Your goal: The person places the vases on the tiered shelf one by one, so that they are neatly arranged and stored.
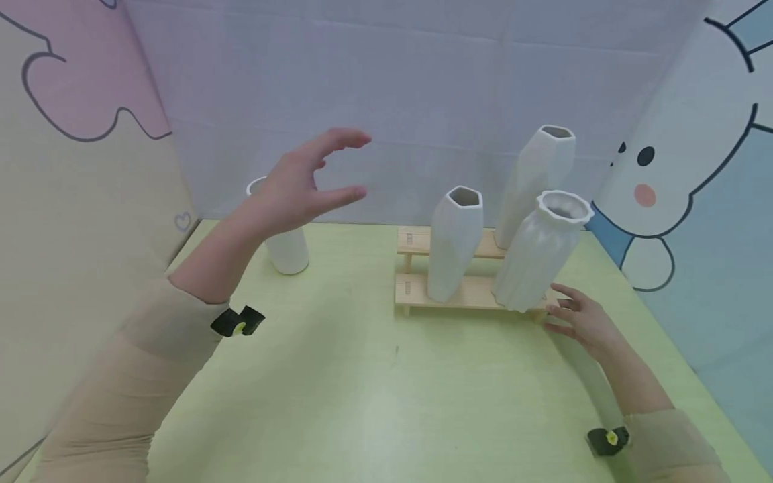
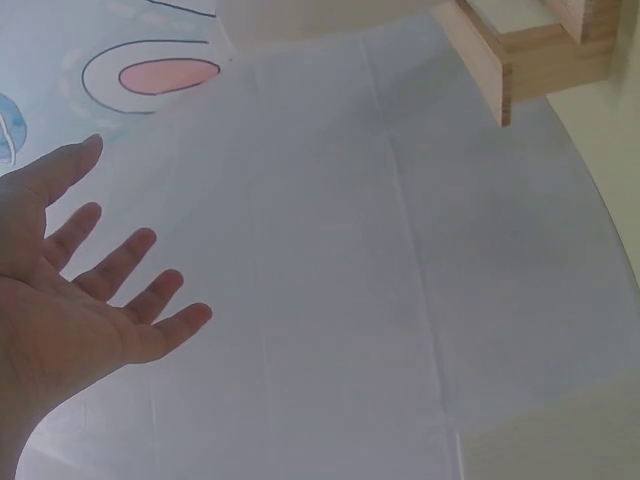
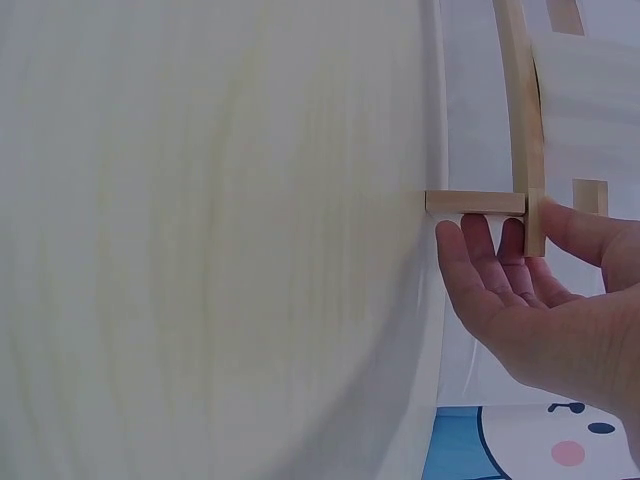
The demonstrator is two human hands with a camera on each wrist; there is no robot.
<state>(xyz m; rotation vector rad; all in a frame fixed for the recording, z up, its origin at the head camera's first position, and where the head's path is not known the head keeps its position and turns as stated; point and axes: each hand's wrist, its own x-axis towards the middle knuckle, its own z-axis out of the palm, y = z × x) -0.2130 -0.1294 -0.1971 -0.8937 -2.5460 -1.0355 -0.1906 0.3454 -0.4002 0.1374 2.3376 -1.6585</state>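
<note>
Leftmost vase (image 1: 288, 252) partly behind left wrist (image 1: 249, 225)

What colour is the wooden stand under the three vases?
The wooden stand is light tan, best seen in the head view.

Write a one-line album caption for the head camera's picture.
Three white vases on a wooden stand, right hand at its end; left hand raised, partly hiding a fourth vase.

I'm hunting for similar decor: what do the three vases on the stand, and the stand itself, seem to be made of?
The faceted vases and the ruffle-rimmed vase look like ceramic with a smooth, satin finish, judging by their even white surfaces; resin or plastic is possible. The stand looks like unpainted wood, matte, from its pale tan, squared slats.
</note>
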